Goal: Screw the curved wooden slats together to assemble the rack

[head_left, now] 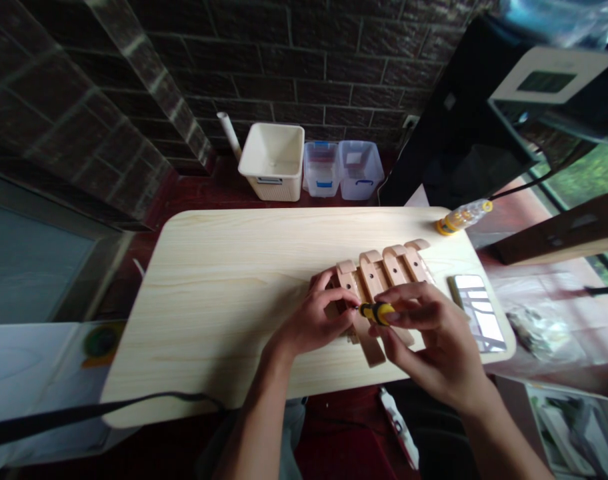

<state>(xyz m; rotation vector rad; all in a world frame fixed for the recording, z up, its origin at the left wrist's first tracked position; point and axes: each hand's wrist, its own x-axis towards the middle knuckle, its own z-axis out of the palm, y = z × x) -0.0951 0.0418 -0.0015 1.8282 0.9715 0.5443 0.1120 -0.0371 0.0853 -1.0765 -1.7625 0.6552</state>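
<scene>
A wooden slatted piece [369, 273] with curved ends and dark holes lies on the right half of the light wooden table [224, 267]. My right hand [429, 327] grips a yellow and black screwdriver [377, 312], whose tip points left at the near-left slat. Fingers of my left hand [317, 310] are bent around the left side of the wooden piece, with thumb and forefinger close to the screwdriver's tip. Whether a screw sits between those fingertips is too small to make out.
At the table's right lies a phone [479, 313]; a clear bottle with yellow ends [464, 217] stands at the far right corner. Behind the table are a cream bin [274, 160] and two clear plastic boxes [359, 170]. A black strap [134, 400] crosses the near left corner.
</scene>
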